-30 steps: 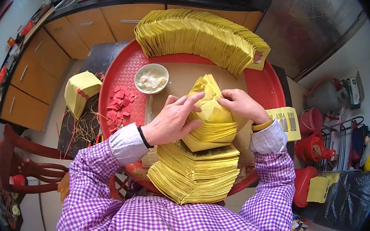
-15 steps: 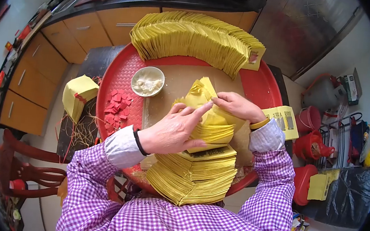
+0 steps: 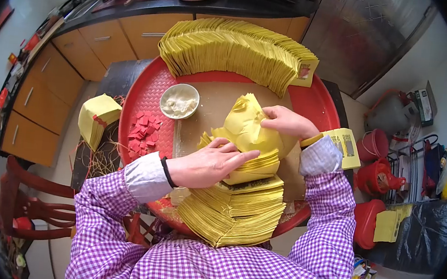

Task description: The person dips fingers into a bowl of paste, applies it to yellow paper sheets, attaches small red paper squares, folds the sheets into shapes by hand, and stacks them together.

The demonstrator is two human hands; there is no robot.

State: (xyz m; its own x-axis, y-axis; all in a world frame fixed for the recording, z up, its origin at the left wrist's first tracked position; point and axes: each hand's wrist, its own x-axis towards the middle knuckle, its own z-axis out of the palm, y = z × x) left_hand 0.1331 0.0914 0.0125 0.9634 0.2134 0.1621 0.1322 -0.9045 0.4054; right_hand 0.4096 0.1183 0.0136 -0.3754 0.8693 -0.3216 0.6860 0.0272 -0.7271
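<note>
A yellow paper sheet [image 3: 244, 122], creased and partly lifted, lies over a fanned pile of yellow paper [image 3: 255, 168]. My right hand [image 3: 289, 123] pinches the sheet's right edge between thumb and fingers. My left hand [image 3: 208, 162] rests on the left side of the pile with its index finger stretched out across the paper. Closer to my body is a thick stack of folded yellow paper [image 3: 233, 210], with dark print on its top. A white bowl of pale paste [image 3: 180, 101] and small red paper pieces [image 3: 143, 132] sit to the left.
A long curved row of folded yellow papers [image 3: 237, 52] lines the far rim of the red round tray [image 3: 324, 103]. Cardboard [image 3: 212, 92] covers its middle. A yellow bundle [image 3: 99, 117] stands left, printed yellow papers [image 3: 344, 146] right. A wooden chair [image 3: 35, 196] is at left.
My left hand has moved down and back from the sheet's upper part. The sheet now lies more spread out, and my right hand stays at its edge.
</note>
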